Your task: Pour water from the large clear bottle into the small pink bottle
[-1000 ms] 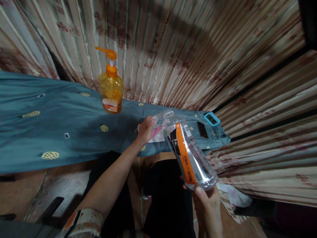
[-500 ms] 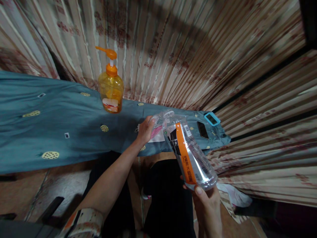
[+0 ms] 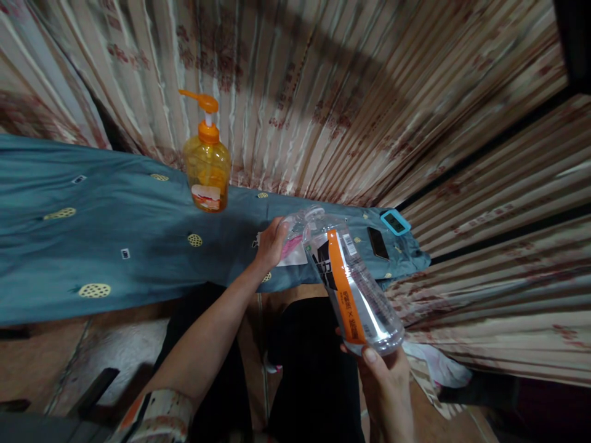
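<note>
My right hand [image 3: 383, 375] grips the base of a large clear plastic bottle [image 3: 353, 289] with an orange, black and silver label. The bottle leans with its top up and to the left, above the cloth. My left hand [image 3: 271, 243] is closed around a smaller clear plastic container [image 3: 295, 224], with pink showing at its lower side. The container's rim meets the large bottle's top end; whether the two openings line up I cannot tell. Under the container a white sheet [image 3: 294, 261] is partly visible on the cloth.
An orange pump bottle [image 3: 207, 169] stands upright on the teal pineapple-print cloth [image 3: 138, 234]. At the right end lie a dark phone [image 3: 378, 243] and a blue-framed digital timer [image 3: 396, 222]. Patterned curtains [image 3: 286, 92] hang behind and to the right. Tiled floor [image 3: 124, 332] shows below.
Almost nothing differs. Both hands keep their hold on the container and the large bottle, and the view has shifted very slightly.
</note>
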Tool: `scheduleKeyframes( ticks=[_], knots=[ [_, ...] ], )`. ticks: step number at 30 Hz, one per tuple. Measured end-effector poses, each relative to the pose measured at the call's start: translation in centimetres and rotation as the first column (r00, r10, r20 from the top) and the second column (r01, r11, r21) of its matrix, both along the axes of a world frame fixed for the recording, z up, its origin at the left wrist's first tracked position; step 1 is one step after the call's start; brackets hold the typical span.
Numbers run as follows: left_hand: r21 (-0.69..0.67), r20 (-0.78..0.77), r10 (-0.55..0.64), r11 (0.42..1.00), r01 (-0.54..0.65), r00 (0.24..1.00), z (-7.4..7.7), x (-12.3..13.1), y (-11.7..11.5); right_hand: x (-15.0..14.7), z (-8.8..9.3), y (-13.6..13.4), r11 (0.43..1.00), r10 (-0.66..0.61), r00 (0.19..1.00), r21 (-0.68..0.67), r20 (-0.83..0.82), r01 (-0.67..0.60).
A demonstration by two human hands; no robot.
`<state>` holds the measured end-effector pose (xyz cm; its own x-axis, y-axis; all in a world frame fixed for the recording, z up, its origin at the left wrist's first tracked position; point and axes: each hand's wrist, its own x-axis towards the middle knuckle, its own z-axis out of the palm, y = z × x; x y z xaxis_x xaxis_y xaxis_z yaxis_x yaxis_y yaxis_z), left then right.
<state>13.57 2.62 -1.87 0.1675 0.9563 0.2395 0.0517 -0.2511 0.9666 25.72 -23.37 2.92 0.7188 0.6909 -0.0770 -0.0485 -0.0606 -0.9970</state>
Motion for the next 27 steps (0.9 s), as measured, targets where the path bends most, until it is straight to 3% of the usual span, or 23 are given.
scheduleKeyframes(
  ticks=[5, 14, 27],
  knots=[
    [0.010, -0.035, -0.006, 1.000, 0.006, 0.999, -0.1, -0.2, 0.0, 0.0, -0.2, 0.1, 1.000, -0.005, 1.000, -0.010, -0.004, 0.005],
    [0.039, -0.253, 0.064, 0.998, -0.056, 0.965, -0.1, 0.3, 0.2, 2.9, -2.7, -0.7, 0.998, 0.070, 0.995, 0.005, -0.070, -0.069],
    [-0.013, -0.125, 0.105, 0.994, -0.108, 0.986, -0.6, 1.1, 0.4, 2.9, -3.1, 0.1, 0.999, 0.042, 0.999, -0.014, -0.006, -0.042]
  ],
)
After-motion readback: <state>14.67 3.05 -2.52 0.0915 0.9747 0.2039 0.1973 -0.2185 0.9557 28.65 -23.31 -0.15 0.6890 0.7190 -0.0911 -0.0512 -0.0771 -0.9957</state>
